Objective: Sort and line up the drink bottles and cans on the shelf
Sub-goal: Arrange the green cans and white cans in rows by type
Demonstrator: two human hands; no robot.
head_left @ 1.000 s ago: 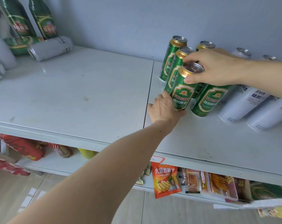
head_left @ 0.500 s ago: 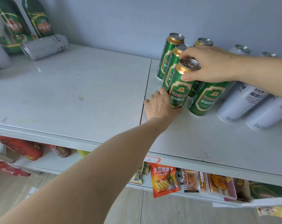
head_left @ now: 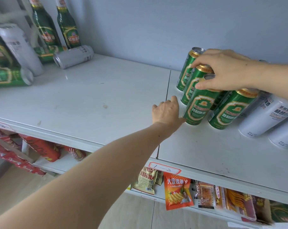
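Three green beer cans stand in a row front to back on the right of the white shelf (head_left: 93, 96). My right hand (head_left: 225, 73) reaches in from the right and grips the top of the front green can (head_left: 200, 108), thumb on its rim, fingers over the can behind (head_left: 193, 83). My left hand (head_left: 166, 111) lies on the shelf against the lower left side of that front can, fingers pointing towards the wall. Another green can (head_left: 230, 109) stands just right, then two white craft-beer cans (head_left: 268, 116).
At the far left stand two green beer bottles (head_left: 46, 30), a white can lying on its side (head_left: 74, 56), an upright white can (head_left: 19, 47) and a green can lying down (head_left: 9, 76). Snack packets (head_left: 178, 189) hang on the lower shelf.
My left hand has slid from the front of the can's base to its left side. My right hand keeps its hold on the can top. The view has turned left.
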